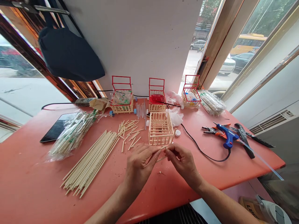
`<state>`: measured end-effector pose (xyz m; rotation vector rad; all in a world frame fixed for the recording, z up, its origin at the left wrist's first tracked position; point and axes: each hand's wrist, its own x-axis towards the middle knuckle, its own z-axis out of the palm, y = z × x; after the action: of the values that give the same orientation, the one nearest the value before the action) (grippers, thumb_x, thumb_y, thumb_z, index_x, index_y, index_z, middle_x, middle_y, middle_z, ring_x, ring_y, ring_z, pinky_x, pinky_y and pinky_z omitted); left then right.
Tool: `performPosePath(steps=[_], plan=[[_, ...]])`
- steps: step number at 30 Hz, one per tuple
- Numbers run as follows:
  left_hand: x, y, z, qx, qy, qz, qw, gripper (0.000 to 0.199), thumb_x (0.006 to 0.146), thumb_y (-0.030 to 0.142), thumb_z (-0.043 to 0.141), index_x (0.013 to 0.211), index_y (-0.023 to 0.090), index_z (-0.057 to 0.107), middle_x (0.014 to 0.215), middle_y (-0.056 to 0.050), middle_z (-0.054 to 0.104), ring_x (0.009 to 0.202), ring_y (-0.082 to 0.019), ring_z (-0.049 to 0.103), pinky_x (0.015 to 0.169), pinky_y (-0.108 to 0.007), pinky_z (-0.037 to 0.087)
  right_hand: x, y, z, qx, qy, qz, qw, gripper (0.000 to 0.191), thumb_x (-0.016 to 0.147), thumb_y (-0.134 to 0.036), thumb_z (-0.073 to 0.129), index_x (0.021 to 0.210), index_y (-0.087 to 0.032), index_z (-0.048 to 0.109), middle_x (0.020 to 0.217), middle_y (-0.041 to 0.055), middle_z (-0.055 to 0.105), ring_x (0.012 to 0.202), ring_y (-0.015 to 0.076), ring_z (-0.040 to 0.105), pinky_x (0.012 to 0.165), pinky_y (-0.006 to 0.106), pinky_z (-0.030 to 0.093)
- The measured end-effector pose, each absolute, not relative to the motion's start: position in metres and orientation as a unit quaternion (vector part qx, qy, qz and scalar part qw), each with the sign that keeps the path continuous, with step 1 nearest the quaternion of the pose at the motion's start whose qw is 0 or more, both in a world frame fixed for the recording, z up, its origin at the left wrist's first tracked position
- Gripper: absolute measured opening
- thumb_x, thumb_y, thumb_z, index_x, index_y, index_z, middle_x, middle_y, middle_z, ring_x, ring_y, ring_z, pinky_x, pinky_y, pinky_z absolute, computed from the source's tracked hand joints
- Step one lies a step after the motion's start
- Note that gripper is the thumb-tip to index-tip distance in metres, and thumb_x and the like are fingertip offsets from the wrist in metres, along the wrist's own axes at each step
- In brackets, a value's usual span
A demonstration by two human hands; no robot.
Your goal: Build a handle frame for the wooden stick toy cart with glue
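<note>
My left hand [142, 158] pinches small wooden sticks [161, 159] over the red table, and my right hand [181, 158] closes on their other end, fingertips nearly touching. Just beyond my hands stands an unpainted stick basket [161, 129]. Short cut sticks [130, 132] lie scattered left of it. A bundle of long sticks [92, 163] rests slantwise to the left of my left hand. The exact shape of the held piece is partly hidden by my fingers.
Three red-trimmed baskets [121, 105] stand along the wall. A blue glue gun [227, 133] and pliers [244, 140] lie at the right, with a black cable [198, 149] curving towards the basket. Wrapped sticks [72, 135] partly cover a tablet [52, 127] at the left.
</note>
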<state>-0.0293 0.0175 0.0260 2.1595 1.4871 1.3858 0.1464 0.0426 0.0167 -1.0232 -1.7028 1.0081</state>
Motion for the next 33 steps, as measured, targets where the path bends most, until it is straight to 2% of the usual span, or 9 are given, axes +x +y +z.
performPosePath(steps=[21,33], plan=[[-0.0297,0.019,0.0237,0.725,0.493,0.474,0.08,0.01,0.094,0.019,0.065,0.094,0.02,0.075,0.085,-0.003,0.079,0.077,-0.02,0.071,0.074,-0.033,0.051,0.1471,0.0425,0.0159,-0.408,-0.686,0.415,0.438,0.022,0.098,-0.032,0.059,0.081,-0.019,0.064,0.071,-0.0005,0.059,0.061,0.0119,0.053,0.059,0.023,0.045],[-0.029,0.0176,0.0261,0.725,0.499,0.468,0.083,0.012,0.096,0.022,0.063,0.093,0.021,0.075,0.085,-0.003,0.079,0.077,-0.02,0.071,0.074,-0.033,0.052,0.1466,0.0427,0.0158,-0.412,-0.688,0.405,0.439,0.027,0.098,-0.038,0.058,0.081,-0.019,0.065,0.069,0.0,0.06,0.06,0.0123,0.054,0.057,0.023,0.046]])
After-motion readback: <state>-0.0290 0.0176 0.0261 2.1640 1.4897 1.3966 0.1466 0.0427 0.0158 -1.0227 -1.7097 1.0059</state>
